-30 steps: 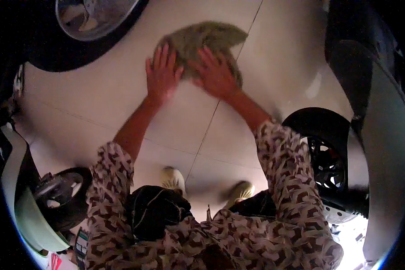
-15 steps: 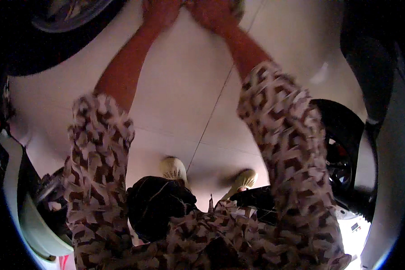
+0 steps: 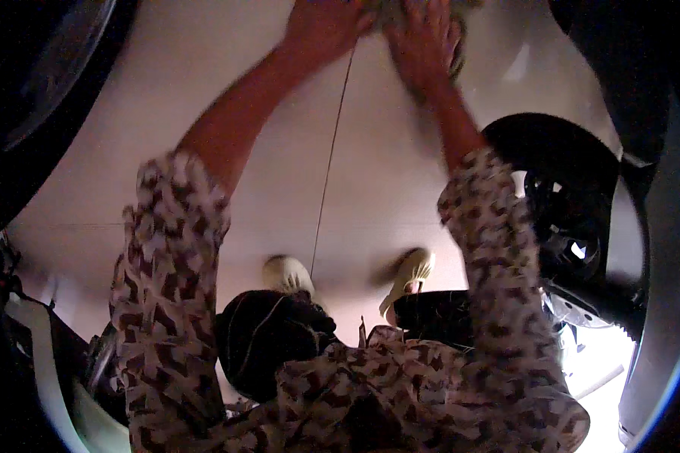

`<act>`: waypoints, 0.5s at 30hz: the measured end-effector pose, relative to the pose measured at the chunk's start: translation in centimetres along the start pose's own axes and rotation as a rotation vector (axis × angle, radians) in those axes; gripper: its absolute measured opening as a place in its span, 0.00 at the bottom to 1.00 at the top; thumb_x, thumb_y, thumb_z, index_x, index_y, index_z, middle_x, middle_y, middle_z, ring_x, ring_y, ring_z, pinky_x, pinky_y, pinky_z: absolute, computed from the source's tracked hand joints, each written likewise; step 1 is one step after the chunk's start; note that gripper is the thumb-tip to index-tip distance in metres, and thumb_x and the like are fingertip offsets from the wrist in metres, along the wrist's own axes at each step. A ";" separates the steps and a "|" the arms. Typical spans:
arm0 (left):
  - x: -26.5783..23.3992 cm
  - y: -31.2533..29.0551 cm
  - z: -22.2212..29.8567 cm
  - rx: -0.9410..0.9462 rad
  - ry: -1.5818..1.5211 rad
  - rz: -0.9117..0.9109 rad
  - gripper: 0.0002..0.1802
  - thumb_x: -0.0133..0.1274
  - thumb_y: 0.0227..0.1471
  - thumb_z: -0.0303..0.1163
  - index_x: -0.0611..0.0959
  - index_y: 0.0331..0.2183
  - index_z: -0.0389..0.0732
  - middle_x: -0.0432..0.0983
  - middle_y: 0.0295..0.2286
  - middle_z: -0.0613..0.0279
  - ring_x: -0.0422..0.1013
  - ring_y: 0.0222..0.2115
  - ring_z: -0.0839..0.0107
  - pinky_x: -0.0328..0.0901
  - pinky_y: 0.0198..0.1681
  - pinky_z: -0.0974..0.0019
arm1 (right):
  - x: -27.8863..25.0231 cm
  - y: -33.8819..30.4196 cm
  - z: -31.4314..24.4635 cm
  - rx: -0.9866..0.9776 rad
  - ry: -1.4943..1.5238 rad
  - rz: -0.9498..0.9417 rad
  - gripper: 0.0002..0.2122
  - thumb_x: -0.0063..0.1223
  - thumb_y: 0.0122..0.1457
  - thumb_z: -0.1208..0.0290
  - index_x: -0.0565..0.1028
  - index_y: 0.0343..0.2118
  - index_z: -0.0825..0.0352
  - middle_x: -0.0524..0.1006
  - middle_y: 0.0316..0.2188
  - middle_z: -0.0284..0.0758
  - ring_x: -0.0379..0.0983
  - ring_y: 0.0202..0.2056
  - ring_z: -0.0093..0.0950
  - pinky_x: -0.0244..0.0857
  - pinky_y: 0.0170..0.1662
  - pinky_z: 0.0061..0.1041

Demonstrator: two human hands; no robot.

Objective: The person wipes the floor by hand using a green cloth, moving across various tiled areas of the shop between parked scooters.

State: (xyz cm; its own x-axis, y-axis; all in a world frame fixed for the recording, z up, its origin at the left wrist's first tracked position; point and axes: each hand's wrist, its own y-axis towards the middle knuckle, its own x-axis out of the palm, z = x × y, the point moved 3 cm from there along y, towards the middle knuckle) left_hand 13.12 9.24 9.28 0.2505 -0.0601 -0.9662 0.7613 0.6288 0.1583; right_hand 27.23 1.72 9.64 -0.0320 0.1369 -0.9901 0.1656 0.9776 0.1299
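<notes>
At the top edge, my two hands are stretched out over the pale floor, close together on a greenish-grey cloth. My right hand lies over the cloth with its fingers pointing away, and some of the cloth shows past the hand's right side. The fingers of my left hand are bent together at the cloth's left edge. Part of the cloth and the tip of my left hand are cut off by the frame. Patterned sleeves cover both my upper forearms.
A dark wheel and a grey body panel stand close on my right. Another large dark wheel is at the upper left. My light shoes are on the pale tiled floor. Light panels curve at lower left.
Both hands have moved right across the view, with the cloth now showing more. The wheel on the right appears larger and higher, and the upper-left wheel has slid toward the left edge.
</notes>
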 end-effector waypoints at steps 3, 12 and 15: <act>-1.9 6.2 -0.1 -0.115 -0.215 -0.309 0.31 0.33 0.62 0.48 0.54 0.62 0.46 0.45 0.63 0.57 0.39 0.63 0.58 0.32 0.64 0.51 | -0.4 7.1 3.2 -0.061 -0.150 -0.178 0.28 0.48 0.56 0.56 0.61 0.58 0.61 0.50 0.63 0.46 0.40 0.65 0.45 0.34 0.63 0.50; 1.8 -8.9 1.9 0.011 0.143 0.047 0.31 0.41 0.58 0.46 0.62 0.58 0.43 0.52 0.60 0.59 0.46 0.62 0.61 0.40 0.62 0.52 | 3.3 -7.6 -4.5 -0.108 -0.172 0.008 0.29 0.52 0.53 0.57 0.61 0.58 0.57 0.48 0.64 0.46 0.40 0.65 0.44 0.36 0.63 0.51; 1.6 -21.2 4.8 0.145 0.060 -0.264 0.37 0.49 0.51 0.48 0.63 0.58 0.40 0.49 0.62 0.55 0.42 0.63 0.60 0.40 0.63 0.47 | 2.2 -20.0 -9.3 -0.119 0.094 -0.202 0.25 0.49 0.54 0.59 0.64 0.56 0.56 0.52 0.63 0.46 0.41 0.65 0.45 0.36 0.63 0.52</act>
State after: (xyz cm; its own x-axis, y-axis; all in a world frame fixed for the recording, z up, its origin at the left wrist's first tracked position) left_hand 0.28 -7.89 5.33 -0.0001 -0.1584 -0.9874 0.8737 0.4802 -0.0771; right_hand 14.69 -16.06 5.35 -0.1448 -0.0542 -0.9880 0.0299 0.9978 -0.0591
